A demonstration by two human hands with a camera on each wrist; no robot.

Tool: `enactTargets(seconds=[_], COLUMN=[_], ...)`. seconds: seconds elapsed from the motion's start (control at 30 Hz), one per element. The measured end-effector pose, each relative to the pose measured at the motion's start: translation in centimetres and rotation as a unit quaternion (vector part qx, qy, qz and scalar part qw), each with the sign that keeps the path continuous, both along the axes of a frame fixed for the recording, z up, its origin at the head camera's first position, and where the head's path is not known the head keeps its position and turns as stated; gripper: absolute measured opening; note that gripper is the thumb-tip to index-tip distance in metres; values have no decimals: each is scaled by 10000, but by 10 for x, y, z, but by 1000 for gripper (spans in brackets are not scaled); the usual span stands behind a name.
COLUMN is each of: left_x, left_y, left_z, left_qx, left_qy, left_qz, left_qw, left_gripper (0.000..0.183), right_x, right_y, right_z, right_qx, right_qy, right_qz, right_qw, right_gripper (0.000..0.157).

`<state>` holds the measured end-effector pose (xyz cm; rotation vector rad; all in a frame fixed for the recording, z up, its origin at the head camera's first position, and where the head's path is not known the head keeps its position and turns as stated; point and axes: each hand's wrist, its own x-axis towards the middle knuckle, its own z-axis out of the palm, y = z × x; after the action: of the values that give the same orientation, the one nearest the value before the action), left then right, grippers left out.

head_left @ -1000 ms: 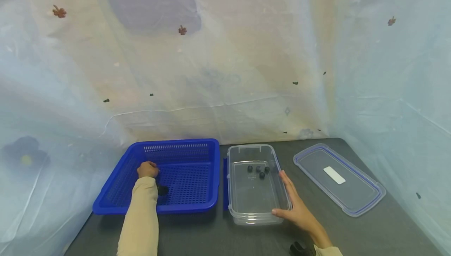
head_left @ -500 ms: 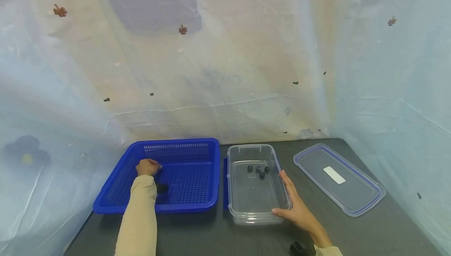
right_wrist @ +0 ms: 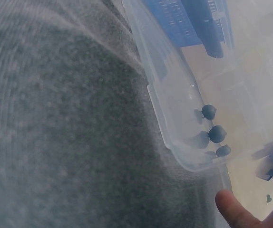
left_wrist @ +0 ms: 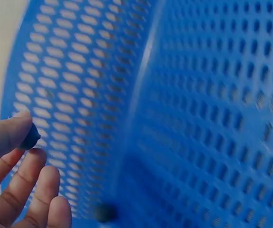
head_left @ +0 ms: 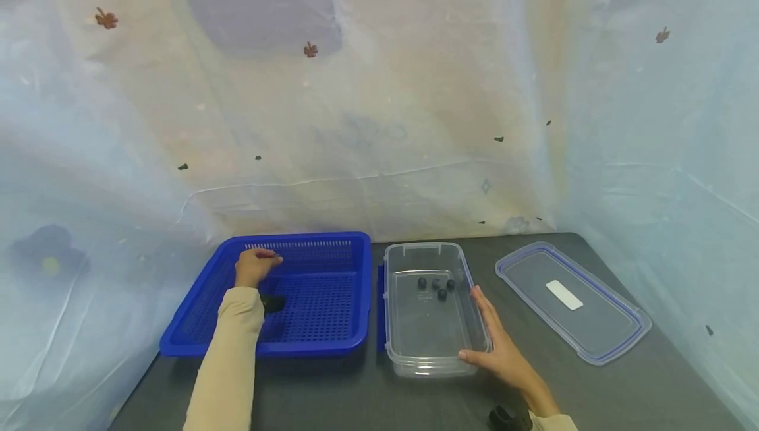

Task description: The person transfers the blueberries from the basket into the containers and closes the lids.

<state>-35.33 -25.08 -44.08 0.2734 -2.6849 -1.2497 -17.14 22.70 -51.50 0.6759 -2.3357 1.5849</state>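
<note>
Between thumb and fingertips, my left hand [head_left: 255,266] pinches a dark blueberry [left_wrist: 30,137] above the far left part of the blue slotted basket [head_left: 320,306]. Another dark round berry [left_wrist: 104,212], blurred, lies at the basket's lower edge in the left wrist view. My right hand [head_left: 504,355] rests against the right side of a clear plastic box [head_left: 435,360]. Its thumb touches the near right corner and its fingers lie extended along the wall. Several blueberries [head_left: 442,294] sit inside the box; the right wrist view shows some of them [right_wrist: 217,134] through the plastic.
A clear lid [head_left: 617,325] with a blue seal and a white label lies right of the box. Blue latches [head_left: 381,312] hang at the box's sides. The dark grey table [head_left: 332,395] meets a patterned sheet [head_left: 379,121] behind.
My left hand has risen from the basket's floor and moved slightly up and away, with the blueberry now showing in its pinch. The right hand and the box have stayed put.
</note>
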Motion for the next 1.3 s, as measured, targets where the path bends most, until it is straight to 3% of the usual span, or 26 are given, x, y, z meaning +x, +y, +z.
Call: enactTargets(seconds=[0.27, 0.5, 0.7, 1.0, 1.3], left_x=[2, 13, 23, 29, 35], left_y=[21, 32, 47, 84, 136], left_z=[24, 42, 60, 79, 94], left_qx=[127, 322, 383, 574, 439], left_qy=[250, 290, 563, 964, 1382], left_qz=[-330, -543, -863, -1535, -2412], left_qw=[9991, 9976, 9939, 9818, 9596], left_gripper=[34, 39, 39, 37, 26], right_x=[2, 2, 1, 1, 0], right_y=[0, -1, -1, -1, 0], right_z=[-1, -1, -1, -1, -2], right_qx=[-59, -95, -96, -99, -99], right_qy=[-27, 13, 56, 40, 59], right_qz=[-35, 9, 33, 86, 40], right_qw=[10000, 10000, 9999, 9999, 9999], right_gripper=[110, 110, 110, 110, 110])
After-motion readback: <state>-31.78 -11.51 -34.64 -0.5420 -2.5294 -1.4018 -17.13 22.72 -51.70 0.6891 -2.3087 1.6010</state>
